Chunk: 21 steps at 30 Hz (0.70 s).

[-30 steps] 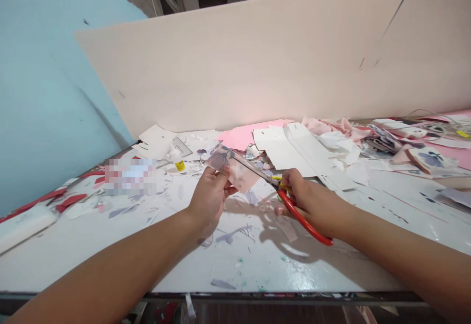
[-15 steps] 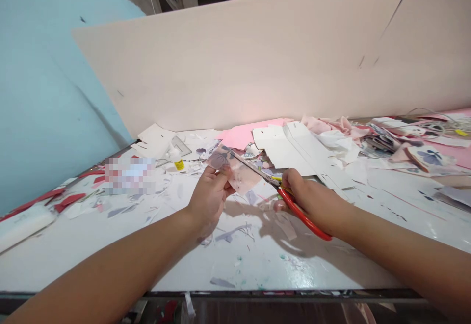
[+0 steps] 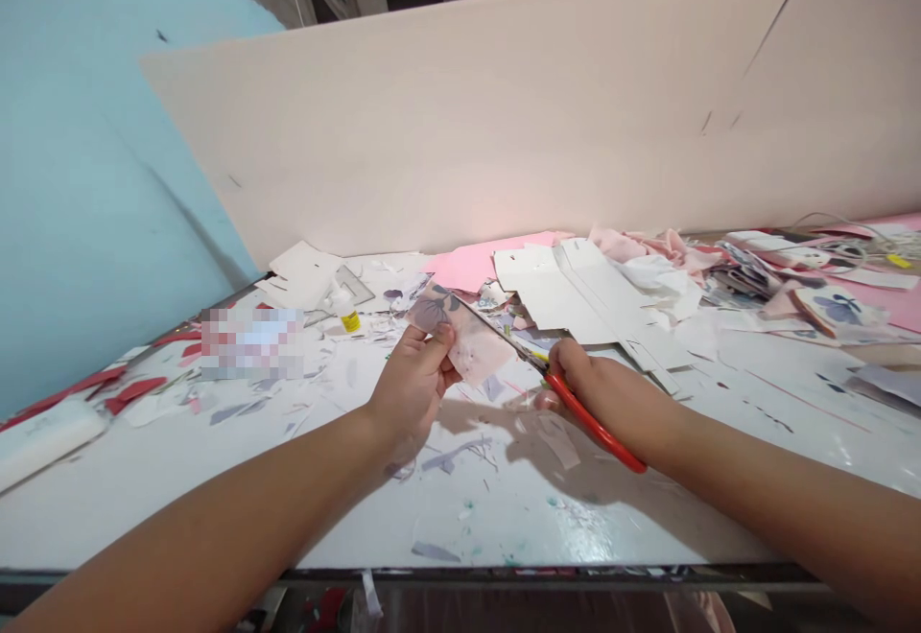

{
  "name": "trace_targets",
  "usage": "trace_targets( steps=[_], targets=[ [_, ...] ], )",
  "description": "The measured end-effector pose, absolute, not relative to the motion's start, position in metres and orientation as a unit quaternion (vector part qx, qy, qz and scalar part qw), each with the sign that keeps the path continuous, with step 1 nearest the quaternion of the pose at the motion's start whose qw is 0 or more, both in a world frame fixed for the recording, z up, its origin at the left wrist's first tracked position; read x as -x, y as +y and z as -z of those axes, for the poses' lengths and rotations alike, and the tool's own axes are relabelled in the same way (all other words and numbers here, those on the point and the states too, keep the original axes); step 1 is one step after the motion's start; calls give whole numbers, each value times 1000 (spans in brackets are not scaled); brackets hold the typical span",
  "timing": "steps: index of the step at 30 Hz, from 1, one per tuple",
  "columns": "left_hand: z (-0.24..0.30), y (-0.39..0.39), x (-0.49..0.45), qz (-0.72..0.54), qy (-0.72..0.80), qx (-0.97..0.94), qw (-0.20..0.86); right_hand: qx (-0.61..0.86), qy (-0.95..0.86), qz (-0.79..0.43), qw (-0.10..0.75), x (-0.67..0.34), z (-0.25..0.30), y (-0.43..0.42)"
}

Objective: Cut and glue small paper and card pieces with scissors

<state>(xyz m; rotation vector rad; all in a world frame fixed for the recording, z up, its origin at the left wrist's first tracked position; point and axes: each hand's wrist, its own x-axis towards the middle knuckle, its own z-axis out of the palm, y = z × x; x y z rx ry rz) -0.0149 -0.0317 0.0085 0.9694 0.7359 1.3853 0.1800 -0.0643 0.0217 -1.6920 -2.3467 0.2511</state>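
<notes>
My left hand (image 3: 412,389) pinches a small pink piece of paper with a grey flower print (image 3: 464,338), held just above the white table (image 3: 216,480). My right hand (image 3: 601,386) is closed round the red handles of a pair of scissors (image 3: 568,401). The scissor blades run up and left along the paper's upper right edge, toward the printed flower.
Paper scraps litter the table around my hands. A small glue bottle with a yellow label (image 3: 346,310) stands behind my left hand. White card pieces (image 3: 568,293), pink sheets and printed cut-outs (image 3: 835,312) lie at the back right. A tall beige board (image 3: 504,105) closes off the far side.
The scissor handles have closed a little and my right hand has shifted slightly left toward the paper. My left hand keeps its pinch and has barely moved.
</notes>
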Motion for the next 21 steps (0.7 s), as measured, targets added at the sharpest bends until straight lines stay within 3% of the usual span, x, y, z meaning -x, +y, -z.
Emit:
trace_targets(
  steps=[21],
  targets=[
    [-7,-30,17,-594,326,-414,608,511,-829,-158,162,-185,-25,-69]
  ],
)
